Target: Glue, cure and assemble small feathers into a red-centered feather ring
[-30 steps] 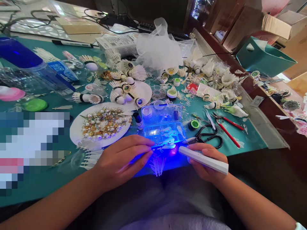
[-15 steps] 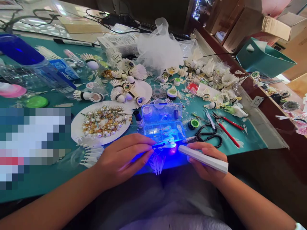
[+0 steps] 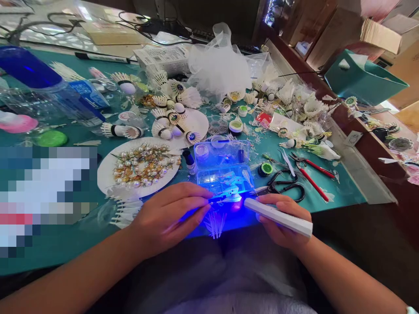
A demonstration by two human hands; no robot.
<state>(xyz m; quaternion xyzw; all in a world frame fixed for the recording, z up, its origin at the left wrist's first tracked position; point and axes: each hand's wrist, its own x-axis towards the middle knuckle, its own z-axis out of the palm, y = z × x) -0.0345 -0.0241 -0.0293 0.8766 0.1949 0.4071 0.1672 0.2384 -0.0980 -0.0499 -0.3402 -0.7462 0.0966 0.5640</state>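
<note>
My right hand (image 3: 290, 209) is closed around a white stick-shaped UV lamp (image 3: 278, 217), its tip glowing blue-violet and pointing left. Opposite it, my left hand (image 3: 166, 211) pinches a small white feather piece (image 3: 231, 192) between thumb and fingers; the blue glare blurs its details. The lamp's tip is close to the piece without visibly touching it. Just behind lies a clear compartment box (image 3: 222, 158) with its lid open. Below the fingertips, a small fan of feathers (image 3: 215, 224) rests near the table's edge.
A white plate of beaded sprigs (image 3: 106, 168) stands left. Black-handled scissors (image 3: 288, 191), tweezers (image 3: 288, 163) and red-handled pliers (image 3: 312, 183) lie right. Several shuttlecocks (image 3: 178, 109), white tulle (image 3: 218, 65) and small pots crowd behind. A blue-capped bottle (image 3: 29, 67) is at far left.
The view has shifted very slightly. Both hands, the feather piece and the lit lamp keep almost the same position.
</note>
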